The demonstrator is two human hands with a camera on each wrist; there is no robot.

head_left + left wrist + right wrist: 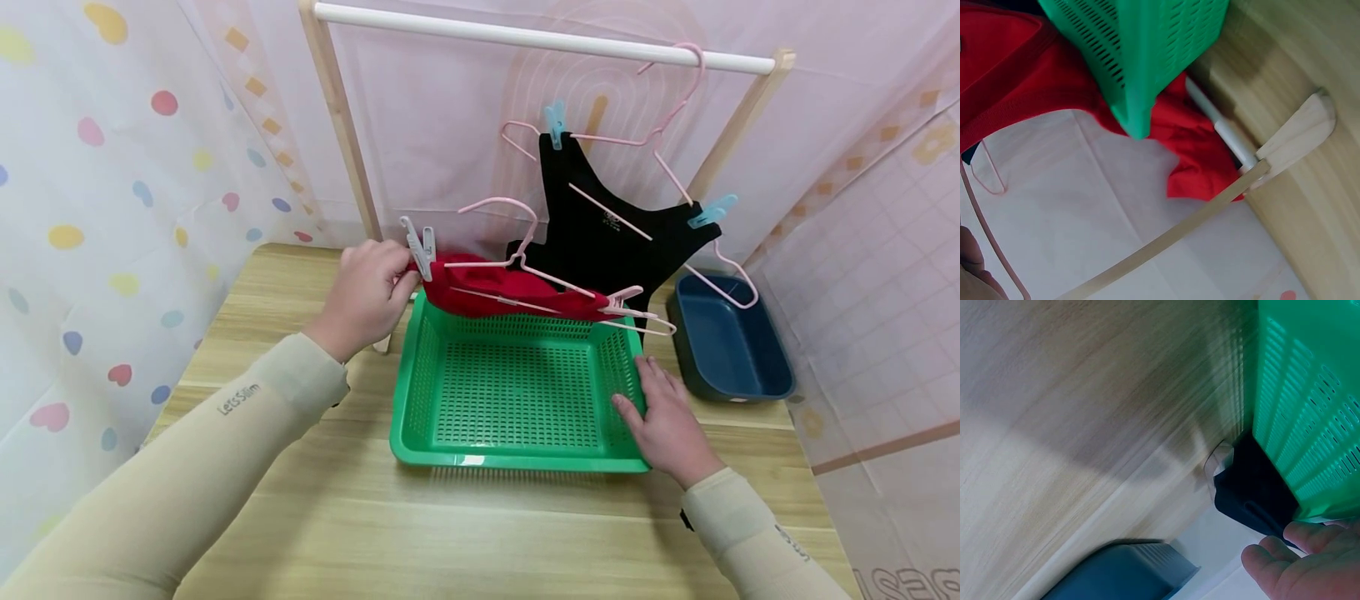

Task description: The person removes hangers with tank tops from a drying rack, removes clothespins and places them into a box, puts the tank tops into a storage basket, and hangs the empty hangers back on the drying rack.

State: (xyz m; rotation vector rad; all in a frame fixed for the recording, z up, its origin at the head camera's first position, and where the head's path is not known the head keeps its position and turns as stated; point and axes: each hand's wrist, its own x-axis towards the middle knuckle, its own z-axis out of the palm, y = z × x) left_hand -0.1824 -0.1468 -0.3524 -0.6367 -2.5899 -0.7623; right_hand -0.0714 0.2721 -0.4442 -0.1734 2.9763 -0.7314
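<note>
My left hand (369, 287) pinches the left end of a red garment (510, 287), right beside a grey clothespin (420, 248). The garment is pinned to a pink hanger (517, 250), with a pink clothespin (630, 304) at its right end. That hanger's hook stands free below the rod. In the left wrist view, red cloth (1194, 162) drops behind the green basket (1138, 75). My right hand (667, 421) grips the basket's right rim, thumb inside and fingers outside. The right wrist view shows its fingers (1300, 540) beside the basket wall (1310, 412).
A white rod (540, 35) on wooden posts carries another pink hanger (660, 129). On it, blue clothespins (555, 125) hold a black tank top (600, 225). A dark blue tub (735, 337) stands right of the basket. Patterned curtains (120, 167) surround the wooden table (360, 533).
</note>
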